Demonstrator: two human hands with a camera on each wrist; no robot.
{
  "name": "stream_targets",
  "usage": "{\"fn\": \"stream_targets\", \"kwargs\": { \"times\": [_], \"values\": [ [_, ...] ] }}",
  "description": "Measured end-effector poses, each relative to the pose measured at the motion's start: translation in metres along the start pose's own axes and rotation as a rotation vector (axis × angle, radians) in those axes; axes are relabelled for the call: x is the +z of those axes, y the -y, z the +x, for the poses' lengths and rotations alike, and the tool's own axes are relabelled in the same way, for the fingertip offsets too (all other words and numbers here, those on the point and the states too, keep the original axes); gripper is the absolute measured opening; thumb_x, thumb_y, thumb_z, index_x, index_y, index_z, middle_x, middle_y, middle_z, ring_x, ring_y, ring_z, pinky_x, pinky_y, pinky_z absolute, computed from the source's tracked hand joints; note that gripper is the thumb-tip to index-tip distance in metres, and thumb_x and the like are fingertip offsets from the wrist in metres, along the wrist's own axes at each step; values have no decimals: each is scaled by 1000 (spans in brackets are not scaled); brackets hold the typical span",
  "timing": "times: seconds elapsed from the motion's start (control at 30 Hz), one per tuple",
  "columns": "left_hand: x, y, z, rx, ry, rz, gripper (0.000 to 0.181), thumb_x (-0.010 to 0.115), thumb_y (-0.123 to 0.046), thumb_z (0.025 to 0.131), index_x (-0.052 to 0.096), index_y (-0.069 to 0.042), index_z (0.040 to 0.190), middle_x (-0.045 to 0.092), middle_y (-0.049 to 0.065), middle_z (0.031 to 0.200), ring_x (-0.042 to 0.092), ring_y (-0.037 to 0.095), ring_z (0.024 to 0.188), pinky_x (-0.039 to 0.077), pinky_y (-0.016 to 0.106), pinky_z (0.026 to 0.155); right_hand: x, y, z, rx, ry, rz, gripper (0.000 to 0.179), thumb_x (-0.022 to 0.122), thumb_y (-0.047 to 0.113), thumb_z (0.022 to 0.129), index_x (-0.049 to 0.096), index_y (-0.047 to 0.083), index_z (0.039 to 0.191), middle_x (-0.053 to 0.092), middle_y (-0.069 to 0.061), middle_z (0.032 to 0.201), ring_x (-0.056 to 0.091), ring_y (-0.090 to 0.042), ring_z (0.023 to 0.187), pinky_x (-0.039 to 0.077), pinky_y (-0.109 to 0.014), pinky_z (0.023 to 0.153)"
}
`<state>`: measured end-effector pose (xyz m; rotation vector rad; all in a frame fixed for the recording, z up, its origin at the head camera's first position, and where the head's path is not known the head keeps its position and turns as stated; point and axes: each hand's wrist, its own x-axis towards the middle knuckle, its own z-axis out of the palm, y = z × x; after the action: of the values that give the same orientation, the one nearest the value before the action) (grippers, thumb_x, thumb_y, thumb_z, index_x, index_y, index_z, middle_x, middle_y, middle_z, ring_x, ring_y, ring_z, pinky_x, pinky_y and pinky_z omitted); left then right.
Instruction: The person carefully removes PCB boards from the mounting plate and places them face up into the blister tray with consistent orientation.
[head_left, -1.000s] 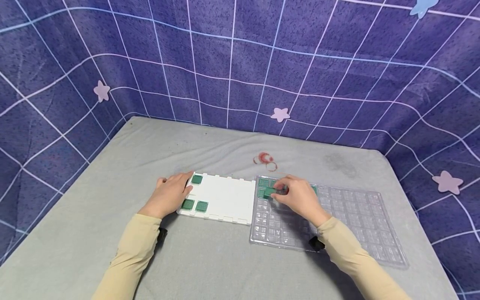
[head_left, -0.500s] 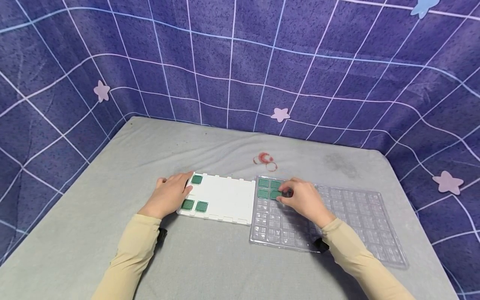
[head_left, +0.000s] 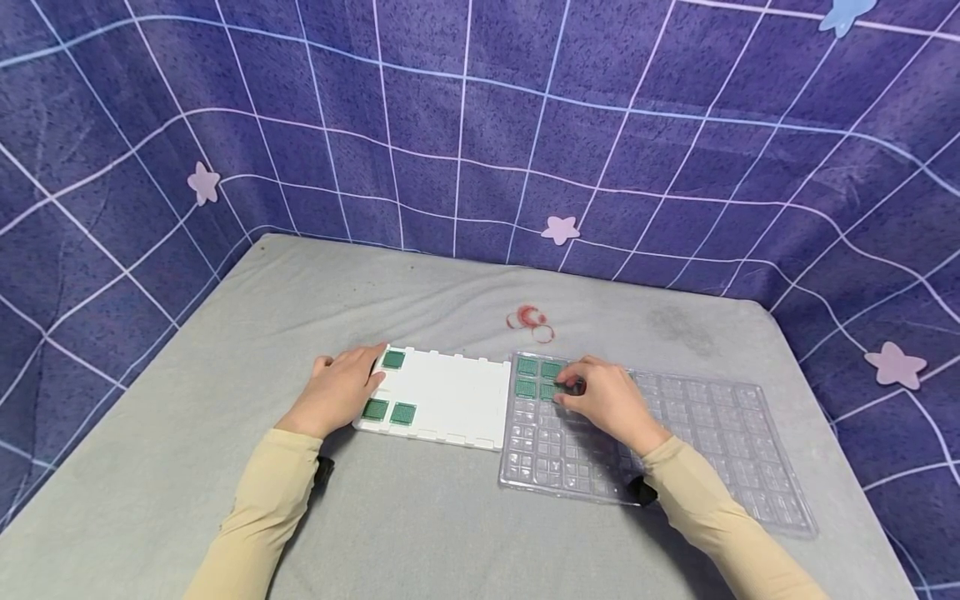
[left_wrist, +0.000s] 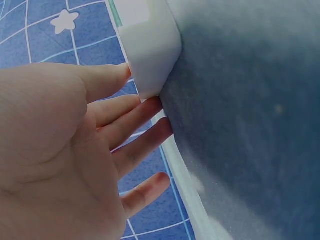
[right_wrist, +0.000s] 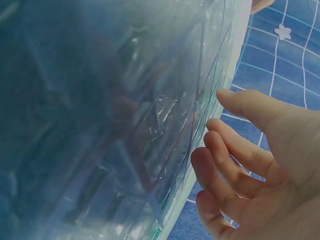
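My left hand (head_left: 341, 387) touches the left end of a white tray (head_left: 453, 392). In the left wrist view its fingers (left_wrist: 142, 142) are fairly straight, with some fingertips against the tray's end. Three square green circuit boards (head_left: 403, 413) lie on this tray. Over a clear plastic compartment tray (head_left: 570, 467), my right hand (head_left: 607, 400) has its thumb and index finger at the edge of a green circuit board (head_left: 548, 392) in the second row. The right wrist view shows a gap between those fingertips and no board held. Several other boards (head_left: 527, 367) fill neighbouring compartments, some partly hidden by the hand.
The two trays lie side by side on a grey cloth-covered table (head_left: 420, 517). Red ring marks (head_left: 528, 317) stain the cloth behind them. A purple gridded curtain (head_left: 420, 125) with star shapes surrounds the table's back and sides.
The right hand carried a circuit board slightly rightward and lowered it. The board now lies in the second-row compartment with the fingertips beside it. The left hand has stayed put.
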<state>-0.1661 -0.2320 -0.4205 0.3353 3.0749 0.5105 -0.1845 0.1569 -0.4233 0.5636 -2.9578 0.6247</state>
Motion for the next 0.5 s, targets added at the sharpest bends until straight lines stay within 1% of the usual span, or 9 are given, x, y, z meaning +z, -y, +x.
{"fn": "stream_targets", "kwargs": {
  "times": [0.5],
  "values": [
    [-1, 0, 0, -4, 7, -2, 51, 52, -20, 105, 44, 0, 152, 56, 21, 147, 51, 40, 137, 33, 58, 99, 0, 3, -1, 6, -1, 19, 24, 84, 26, 83, 79, 14, 104, 74, 0, 97, 69, -14, 81, 56, -36, 74]
  ]
}}
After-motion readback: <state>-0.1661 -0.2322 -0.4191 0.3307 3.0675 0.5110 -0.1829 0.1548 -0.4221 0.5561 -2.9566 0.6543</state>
